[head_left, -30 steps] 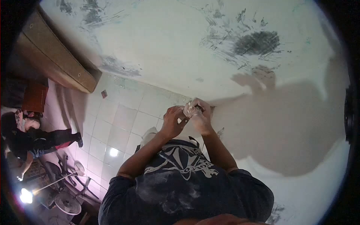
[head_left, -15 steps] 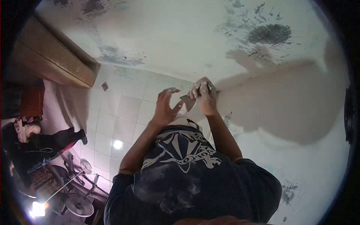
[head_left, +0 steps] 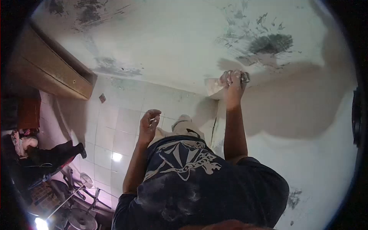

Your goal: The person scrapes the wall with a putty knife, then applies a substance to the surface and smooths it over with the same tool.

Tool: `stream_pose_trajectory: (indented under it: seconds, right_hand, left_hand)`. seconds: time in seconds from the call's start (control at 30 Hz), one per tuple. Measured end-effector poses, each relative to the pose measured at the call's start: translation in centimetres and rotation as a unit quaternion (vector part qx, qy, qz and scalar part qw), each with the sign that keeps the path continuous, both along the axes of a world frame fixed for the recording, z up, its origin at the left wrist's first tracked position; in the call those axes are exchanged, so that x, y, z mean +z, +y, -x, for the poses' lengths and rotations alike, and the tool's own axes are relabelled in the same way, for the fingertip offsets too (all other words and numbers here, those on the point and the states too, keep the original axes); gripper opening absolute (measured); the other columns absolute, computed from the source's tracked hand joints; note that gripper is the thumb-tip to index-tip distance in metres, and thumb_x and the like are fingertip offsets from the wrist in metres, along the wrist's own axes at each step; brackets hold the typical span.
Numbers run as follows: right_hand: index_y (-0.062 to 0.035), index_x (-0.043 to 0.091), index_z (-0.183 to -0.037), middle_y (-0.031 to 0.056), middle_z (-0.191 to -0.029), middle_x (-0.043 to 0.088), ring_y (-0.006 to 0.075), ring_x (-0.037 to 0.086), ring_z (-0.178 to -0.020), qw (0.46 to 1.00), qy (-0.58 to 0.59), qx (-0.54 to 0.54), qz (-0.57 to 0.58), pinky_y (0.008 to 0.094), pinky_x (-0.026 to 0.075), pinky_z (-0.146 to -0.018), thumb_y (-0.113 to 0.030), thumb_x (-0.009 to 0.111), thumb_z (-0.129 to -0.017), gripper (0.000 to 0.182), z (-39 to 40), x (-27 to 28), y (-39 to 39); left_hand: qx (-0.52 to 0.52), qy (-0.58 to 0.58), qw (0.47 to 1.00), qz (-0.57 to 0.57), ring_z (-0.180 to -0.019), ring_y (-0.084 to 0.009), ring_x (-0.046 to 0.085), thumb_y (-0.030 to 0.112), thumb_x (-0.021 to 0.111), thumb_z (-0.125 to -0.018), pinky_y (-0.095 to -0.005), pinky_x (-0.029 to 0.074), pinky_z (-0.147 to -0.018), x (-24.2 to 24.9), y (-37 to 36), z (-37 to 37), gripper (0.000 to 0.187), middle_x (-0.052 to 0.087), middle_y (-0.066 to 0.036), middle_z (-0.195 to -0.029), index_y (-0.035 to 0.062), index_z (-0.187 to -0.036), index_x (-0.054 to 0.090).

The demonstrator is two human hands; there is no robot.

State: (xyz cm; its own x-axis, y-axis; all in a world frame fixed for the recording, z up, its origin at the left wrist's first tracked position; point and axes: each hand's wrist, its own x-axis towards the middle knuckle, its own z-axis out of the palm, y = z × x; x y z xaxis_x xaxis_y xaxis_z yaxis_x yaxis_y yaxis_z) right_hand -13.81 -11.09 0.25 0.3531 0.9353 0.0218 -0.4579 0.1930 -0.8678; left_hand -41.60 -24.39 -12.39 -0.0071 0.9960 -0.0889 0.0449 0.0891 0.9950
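My right hand [head_left: 233,81] is closed around the handle of a putty knife [head_left: 213,86]. Its broad, pale-smeared blade points left, against or very near the white wall [head_left: 180,50] close to the corner; contact cannot be made out for certain. White residue coats the fingers of that hand. Lower and to the left, my left hand [head_left: 149,124] hovers before my body, fingers loosely curved and apart, holding nothing visible. Pale marks show on its fingertips too.
Dark stains [head_left: 270,44] mark the wall. A brown wooden cabinet [head_left: 53,65] stands at upper left, beside pale tiles [head_left: 107,126]. At lower left are a bicycle-like frame [head_left: 92,195], dark cloth [head_left: 57,153] and a bright lamp [head_left: 41,223]. A second wall [head_left: 314,168] rises on the right.
My right hand has carried the putty knife up and right, away from my left hand, to the wall. The left hand has dropped lower and left.
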Motion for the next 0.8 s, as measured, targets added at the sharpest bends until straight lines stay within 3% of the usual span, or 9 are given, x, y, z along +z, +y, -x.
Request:
stream_pose_trajectory:
  seconds: [0.07,0.17,0.2,0.47,0.5,0.57,0.63,0.7,0.8]
  right_hand:
    - [-0.0089,0.05,-0.08,0.0014,-0.065,0.046,0.0156,0.045,-0.059,0.991,0.076,-0.114,0.001,0.0319,0.049,-0.063,-0.019,0.054,-0.097,0.02,-1.3,0.7,1.9]
    - [-0.009,0.049,-0.075,0.0,-0.062,0.043,0.0161,0.04,-0.056,0.98,0.072,0.025,-0.183,0.0329,0.043,-0.057,-0.022,0.055,-0.096,0.026,-4.9,1.6,5.1]
    - [-0.0136,0.034,-0.059,-0.0012,-0.053,0.032,0.0138,0.029,-0.05,0.958,-0.023,0.102,-0.265,0.031,0.018,-0.049,-0.041,0.048,-0.098,0.049,-5.8,2.7,6.2]
    - [-0.0101,0.04,-0.063,-0.0023,-0.055,0.03,0.0144,0.028,-0.052,0.821,-0.123,0.217,-0.514,0.0327,0.023,-0.052,-0.044,0.05,-0.096,0.048,-8.0,8.0,13.4]
    - [-0.0101,0.04,-0.063,-0.0023,-0.055,0.03,0.0144,0.028,-0.052,0.818,-0.117,0.226,-0.515,0.0327,0.023,-0.052,-0.044,0.05,-0.096,0.048,-8.0,7.0,15.3]
    - [-0.0089,0.044,-0.064,-0.0023,-0.056,0.031,0.0137,0.028,-0.053,0.927,-0.037,0.117,-0.355,0.032,0.023,-0.053,-0.04,0.054,-0.094,0.044,-7.6,5.2,19.0]
    - [-0.0092,0.045,-0.065,-0.0021,-0.059,0.034,0.0138,0.03,-0.054,0.918,0.021,0.174,-0.357,0.0318,0.023,-0.054,-0.038,0.057,-0.092,0.041,-8.2,6.9,21.0]
    - [-0.0108,0.047,-0.067,-0.0007,-0.061,0.039,0.0142,0.032,-0.055,0.783,-0.092,0.337,-0.514,0.0327,0.026,-0.055,-0.037,0.055,-0.094,0.038,-8.9,10.6,20.1]
    - [-0.0115,0.048,-0.07,0.0015,-0.065,0.043,0.0148,0.036,-0.058,0.711,-0.09,0.339,-0.609,0.0344,0.031,-0.057,-0.036,0.053,-0.095,0.035,-7.3,13.2,19.0]
  left_hand:
    - [0.001,-0.005,1.0,-0.015,-0.105,-0.0197,0.06,0.01,0.055,-0.094,-0.0341,0.048,-0.088,-0.1,1.1,-1.1,0.019,0.063,-0.01,-0.111,0.0025,-0.111,0.058]
    - [0.008,0.007,1.0,0.006,-0.103,-0.0196,0.061,0.01,0.056,-0.094,-0.0342,0.049,-0.087,0.7,3.3,-3.4,0.019,0.064,-0.01,-0.109,0.0023,-0.112,0.058]
    - [0.013,-0.003,1.0,-0.002,-0.103,-0.0199,0.061,0.009,0.056,-0.093,-0.0346,0.049,-0.086,1.3,4.1,-4.5,0.02,0.064,-0.01,-0.109,0.0024,-0.111,0.058]
    - [0.013,-0.001,0.999,-0.034,-0.107,-0.0208,0.058,0.013,0.055,-0.093,-0.0369,0.047,-0.093,3.2,8.8,-12.2,0.023,0.061,-0.011,-0.111,0.001,-0.112,0.058]
    - [0.004,0.0,0.999,-0.038,-0.107,-0.0209,0.058,0.014,0.055,-0.094,-0.037,0.048,-0.092,3.3,9.1,-12.9,0.023,0.061,-0.011,-0.112,0.001,-0.112,0.058]
    - [0.019,0.019,0.999,-0.029,-0.106,-0.0213,0.059,0.016,0.056,-0.094,-0.0369,0.048,-0.091,4.0,9.3,-14.2,0.023,0.061,-0.011,-0.11,0.0014,-0.111,0.058]
    - [0.034,0.062,0.997,-0.018,-0.105,-0.021,0.059,0.016,0.057,-0.094,-0.0367,0.048,-0.091,4.1,9.4,-14.9,0.022,0.062,-0.01,-0.109,0.0018,-0.111,0.058]
    - [0.063,0.049,0.997,-0.017,-0.103,-0.0211,0.06,0.016,0.057,-0.094,-0.0371,0.049,-0.09,4.1,9.4,-15.3,0.021,0.063,-0.01,-0.107,0.002,-0.11,0.059]
    - [0.119,0.034,0.992,0.014,-0.103,-0.0214,0.06,0.017,0.056,-0.094,-0.038,0.049,-0.088,3.6,9.5,-15.7,0.021,0.064,-0.01,-0.108,0.0022,-0.109,0.059]
